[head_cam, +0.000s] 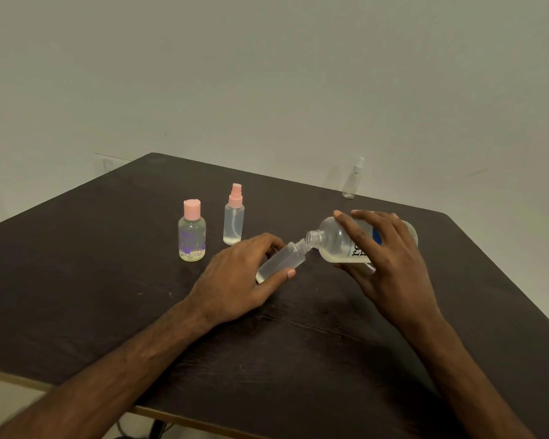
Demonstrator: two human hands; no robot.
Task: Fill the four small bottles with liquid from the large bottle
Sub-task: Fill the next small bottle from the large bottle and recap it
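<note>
My right hand (384, 248) grips the large clear bottle (336, 240), tipped on its side with its open neck pointing left. My left hand (235, 280) holds a small uncapped bottle (282, 261) tilted, its mouth touching the large bottle's neck; a little liquid lies at its bottom. A round small bottle with a pink cap (191, 231) and a slim spray bottle with a pink top (234, 215) stand upright behind my left hand. A clear spray bottle (352, 180) stands at the far edge.
Everything sits on a dark wooden table (108, 280) set against a plain pale wall. The table's far right corner and near left edge are in view. Cables show on the floor below the near edge.
</note>
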